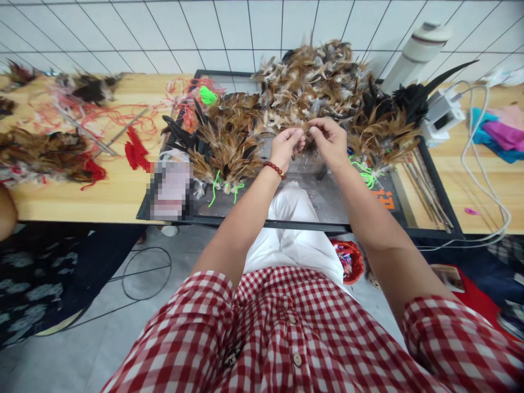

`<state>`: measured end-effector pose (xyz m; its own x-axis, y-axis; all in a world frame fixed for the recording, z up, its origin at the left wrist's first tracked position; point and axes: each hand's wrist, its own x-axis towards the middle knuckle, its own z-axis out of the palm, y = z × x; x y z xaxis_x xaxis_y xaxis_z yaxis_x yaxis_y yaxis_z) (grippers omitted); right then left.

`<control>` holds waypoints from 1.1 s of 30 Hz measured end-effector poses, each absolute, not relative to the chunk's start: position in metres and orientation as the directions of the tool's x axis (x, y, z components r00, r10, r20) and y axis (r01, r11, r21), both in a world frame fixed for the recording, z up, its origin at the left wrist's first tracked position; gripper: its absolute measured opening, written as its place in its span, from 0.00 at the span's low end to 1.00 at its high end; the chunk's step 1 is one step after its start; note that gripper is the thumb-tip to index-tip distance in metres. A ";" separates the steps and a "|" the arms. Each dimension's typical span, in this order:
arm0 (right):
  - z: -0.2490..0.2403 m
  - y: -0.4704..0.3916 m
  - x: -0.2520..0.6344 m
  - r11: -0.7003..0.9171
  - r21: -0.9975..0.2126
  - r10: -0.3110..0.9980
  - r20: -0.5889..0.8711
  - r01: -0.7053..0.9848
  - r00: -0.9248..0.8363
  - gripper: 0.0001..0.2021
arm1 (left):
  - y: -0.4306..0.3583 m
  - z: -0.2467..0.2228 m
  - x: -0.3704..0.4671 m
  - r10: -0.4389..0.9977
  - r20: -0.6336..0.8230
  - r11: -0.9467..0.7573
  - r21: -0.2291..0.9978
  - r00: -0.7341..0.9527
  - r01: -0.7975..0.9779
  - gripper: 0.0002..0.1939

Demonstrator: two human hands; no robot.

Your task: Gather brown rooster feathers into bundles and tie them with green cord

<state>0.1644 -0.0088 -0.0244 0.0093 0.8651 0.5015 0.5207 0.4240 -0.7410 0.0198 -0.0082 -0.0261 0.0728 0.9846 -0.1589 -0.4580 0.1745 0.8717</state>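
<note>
My left hand (287,147), with a red bead bracelet (274,170) at its wrist, is closed in a pinch over the middle of the glass-topped frame. Close beside it on the right, my right hand (329,141) pinches too. A small brown feather (308,134) spans the gap between the fingertips; its ends are hidden by the fingers. Just behind both hands rises a big heap of brown and white feathers (315,82). Left of them lie brown feather bundles (229,147) tied with green string (214,188). More bundles (382,142) lie to the right.
A white bottle (417,54) and a white charger (442,117) with cables (470,158) stand at right. Thin rods (428,185) lie near the frame's right edge. A pixelated object (171,190) sits front left. Scissors (88,131) and red string (136,150) lie further left.
</note>
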 end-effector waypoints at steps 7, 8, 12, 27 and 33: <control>-0.023 -0.006 0.167 0.487 -0.721 0.855 0.508 0.493 -0.101 0.28 | -0.016 -0.022 0.021 0.976 -0.162 0.210 0.884 0.149 -0.417 0.10; -0.024 -0.006 0.167 0.478 -0.724 0.860 0.501 0.498 -0.096 0.28 | -0.016 -0.022 0.021 0.973 -0.157 0.214 0.885 0.169 -0.414 0.11; -0.031 -0.003 0.166 0.428 -0.765 0.884 0.465 0.480 -0.048 0.29 | -0.019 -0.021 0.022 0.958 -0.187 0.268 0.855 0.218 -0.444 0.10; -0.006 -0.009 0.204 0.609 -0.413 0.792 0.372 0.678 -0.485 0.08 | -0.020 -0.009 0.008 0.982 -0.186 0.179 0.831 0.041 -0.526 0.07; -0.010 -0.008 0.203 0.545 -0.450 0.819 0.468 0.708 -0.333 0.06 | -0.015 -0.016 0.009 0.980 -0.198 0.165 0.834 -0.006 -0.526 0.05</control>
<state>0.2026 -0.0075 -0.0099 -0.3330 0.8186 0.4679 0.7078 0.5449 -0.4496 0.0086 -0.0152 -0.0163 -0.0061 0.9802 -0.1981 -0.5258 0.1654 0.8344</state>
